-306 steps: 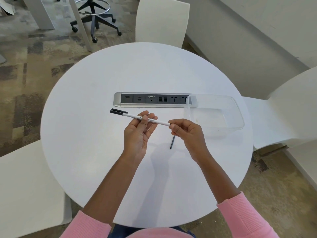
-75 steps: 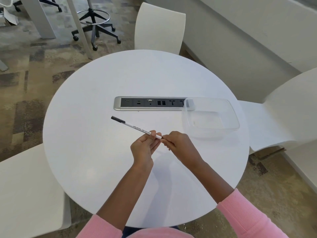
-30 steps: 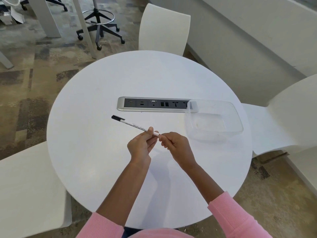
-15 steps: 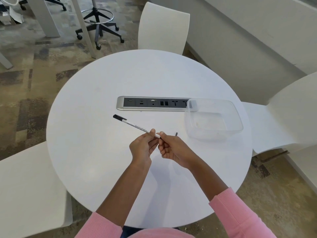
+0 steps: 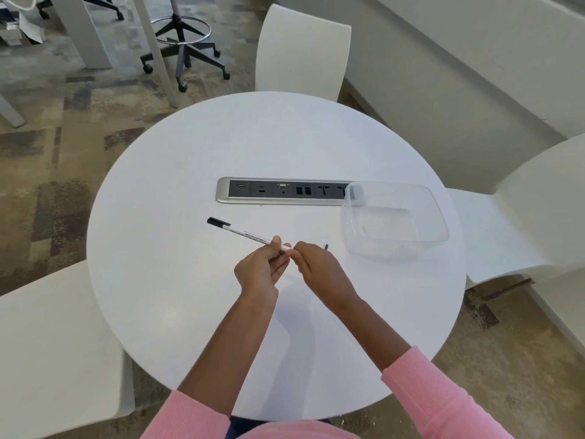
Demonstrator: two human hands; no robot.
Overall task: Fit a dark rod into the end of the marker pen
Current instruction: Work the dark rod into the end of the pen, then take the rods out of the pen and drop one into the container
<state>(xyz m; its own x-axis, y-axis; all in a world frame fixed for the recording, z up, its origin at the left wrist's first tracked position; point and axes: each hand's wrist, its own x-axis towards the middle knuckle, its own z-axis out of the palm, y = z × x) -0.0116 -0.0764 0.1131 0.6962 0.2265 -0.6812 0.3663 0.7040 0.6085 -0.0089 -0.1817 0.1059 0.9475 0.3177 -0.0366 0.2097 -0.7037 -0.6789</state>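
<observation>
The rod (image 5: 326,247) has been lifted from the table (image 5: 190,280), where it lay ten seconds ago. Within the last second its far end has been brought into view past the right hand (image 5: 318,270). It is pinched by that hand's curled fingers (image 5: 299,253), by which its near end is hidden. The pen (image 5: 247,234) is held clear of the table by the left hand (image 5: 259,270), thumb and fingers closed on the barrel just short of its white end, the black cap pointed away to the left. White end and right fingertips are nearly touching; whether the rod has entered cannot be told. The fit is judged begun but unfinished, since the rod's far end is seen beyond the hand. A straight push along the barrel is called for next.
</observation>
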